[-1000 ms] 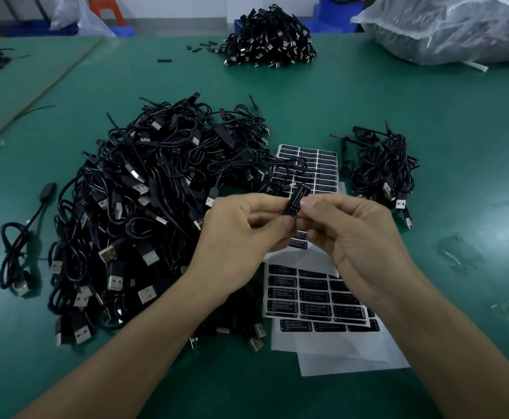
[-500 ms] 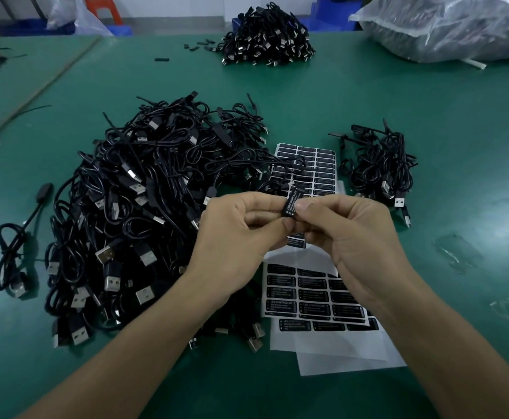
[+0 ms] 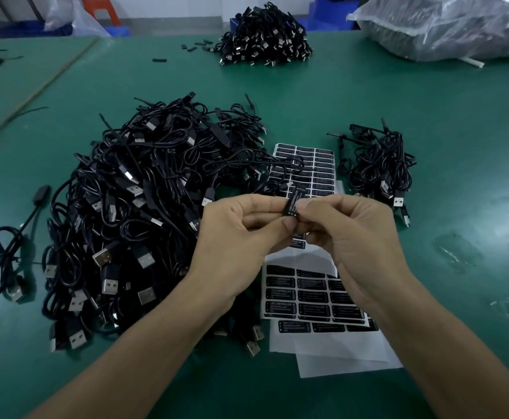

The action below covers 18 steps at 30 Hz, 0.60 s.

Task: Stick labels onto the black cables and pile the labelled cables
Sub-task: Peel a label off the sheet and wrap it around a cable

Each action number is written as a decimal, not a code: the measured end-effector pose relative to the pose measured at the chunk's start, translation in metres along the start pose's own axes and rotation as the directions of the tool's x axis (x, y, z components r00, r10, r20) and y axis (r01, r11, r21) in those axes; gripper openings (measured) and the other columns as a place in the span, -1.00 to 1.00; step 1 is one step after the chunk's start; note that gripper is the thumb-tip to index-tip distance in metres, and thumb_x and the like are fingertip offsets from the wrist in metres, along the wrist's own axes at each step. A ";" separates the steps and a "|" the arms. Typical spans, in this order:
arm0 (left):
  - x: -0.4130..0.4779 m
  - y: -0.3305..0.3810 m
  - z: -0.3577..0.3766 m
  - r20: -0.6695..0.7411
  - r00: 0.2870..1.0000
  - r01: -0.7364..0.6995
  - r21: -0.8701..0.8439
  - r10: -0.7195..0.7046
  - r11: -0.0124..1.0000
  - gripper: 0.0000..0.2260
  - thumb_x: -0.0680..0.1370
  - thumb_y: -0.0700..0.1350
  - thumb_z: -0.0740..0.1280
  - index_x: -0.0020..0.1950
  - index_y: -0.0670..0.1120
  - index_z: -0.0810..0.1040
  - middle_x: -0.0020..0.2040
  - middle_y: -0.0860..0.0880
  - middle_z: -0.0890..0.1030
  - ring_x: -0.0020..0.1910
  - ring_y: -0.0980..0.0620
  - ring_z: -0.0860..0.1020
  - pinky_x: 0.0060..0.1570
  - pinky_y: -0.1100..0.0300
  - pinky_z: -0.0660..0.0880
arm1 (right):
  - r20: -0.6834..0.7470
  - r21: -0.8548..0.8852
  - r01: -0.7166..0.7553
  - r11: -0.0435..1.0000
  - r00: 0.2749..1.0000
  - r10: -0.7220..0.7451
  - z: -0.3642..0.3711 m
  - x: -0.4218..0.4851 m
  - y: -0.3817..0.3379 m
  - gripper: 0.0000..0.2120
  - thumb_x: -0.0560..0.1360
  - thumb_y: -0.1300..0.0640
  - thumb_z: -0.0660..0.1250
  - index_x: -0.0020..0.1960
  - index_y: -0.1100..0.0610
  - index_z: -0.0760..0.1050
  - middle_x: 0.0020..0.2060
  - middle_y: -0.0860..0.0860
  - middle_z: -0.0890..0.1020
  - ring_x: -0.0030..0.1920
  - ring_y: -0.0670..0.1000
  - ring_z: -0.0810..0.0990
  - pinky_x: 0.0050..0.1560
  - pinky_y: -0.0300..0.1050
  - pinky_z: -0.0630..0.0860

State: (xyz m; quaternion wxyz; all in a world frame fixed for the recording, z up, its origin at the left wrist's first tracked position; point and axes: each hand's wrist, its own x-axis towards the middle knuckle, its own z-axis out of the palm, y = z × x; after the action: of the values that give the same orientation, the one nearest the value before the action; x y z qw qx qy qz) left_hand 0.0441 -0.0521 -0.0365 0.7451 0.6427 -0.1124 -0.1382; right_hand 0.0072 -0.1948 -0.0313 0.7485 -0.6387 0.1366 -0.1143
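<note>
Green tbl (image 3: pixel 398 104): cable block (image 3: pixel 292 204) half-hidden btwn fingers (image 3: pixel 323 204)

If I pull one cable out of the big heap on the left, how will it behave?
Probably floppy: the cables in the big heap lie in loose loops. Likely to snag and drag neighbours, since they are tangled together. The thin cords and small plugs suggest little weight.

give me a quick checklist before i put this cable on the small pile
1. Label on held block, text showing: ok.
2. Label edges pressed flat: cannot tell, fingertips cover them.
3. Left hand and right hand both pinching the block: ok.
4. Small pile on the right in view: ok.
5. Labels left on near sheet: ok.
</note>
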 end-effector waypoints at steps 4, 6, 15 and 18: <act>0.001 0.001 -0.001 -0.017 1.000 0.017 -0.047 -0.018 0.999 -0.84 0.48 -0.33 0.47 0.05 -0.21 0.67 -0.15 -0.15 0.74 -0.14 -0.07 0.73 -0.16 0.27 0.62 | 0.009 -0.023 0.020 1.000 1.000 -0.020 -0.001 -0.002 -0.002 -0.96 0.35 0.12 0.50 -0.27 0.06 0.72 -0.34 0.01 0.68 -0.31 -0.11 0.59 -0.27 -0.26 0.48; 0.001 0.001 -0.001 -0.028 0.999 0.017 -0.060 -0.019 0.998 -0.84 0.48 -0.33 0.47 0.05 -0.19 0.67 -0.16 -0.16 0.74 -0.16 -0.07 0.73 -0.17 0.27 0.62 | 0.015 -0.021 0.027 0.999 1.000 -0.027 -0.001 -0.002 -0.002 -0.96 0.34 0.11 0.50 -0.26 0.06 0.72 -0.38 -0.03 0.64 -0.35 -0.12 0.54 -0.28 -0.24 0.46; -0.001 -0.001 0.001 -0.037 0.998 -0.051 -0.002 0.051 0.999 -0.84 0.51 -0.34 0.45 -0.03 -0.10 0.65 -0.23 -0.20 0.71 -0.24 -0.07 0.73 -0.20 0.27 0.62 | 0.072 0.119 -0.055 0.991 0.996 0.047 0.001 -0.002 -0.003 -0.96 0.33 0.10 0.50 -0.26 0.06 0.72 -0.38 -0.02 0.62 -0.38 -0.13 0.52 -0.40 -0.31 0.44; -0.002 -0.002 0.002 -0.003 0.996 -0.088 0.071 0.088 0.994 -0.84 0.53 -0.33 0.43 -0.03 -0.07 0.70 -0.22 -0.12 0.73 -0.21 -0.04 0.73 -0.20 0.28 0.62 | 0.067 0.112 -0.064 0.992 0.996 0.057 0.001 -0.001 -0.001 -0.93 0.42 0.18 0.48 -0.23 0.09 0.72 -0.36 0.02 0.64 -0.38 -0.12 0.53 -0.41 -0.31 0.45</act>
State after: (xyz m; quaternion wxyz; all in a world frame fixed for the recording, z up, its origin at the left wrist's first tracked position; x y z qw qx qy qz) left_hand 0.0416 -0.0540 -0.0380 0.7276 0.6634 -0.1435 -0.0992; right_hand 0.0069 -0.1935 -0.0297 0.7907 -0.5940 0.1255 -0.0789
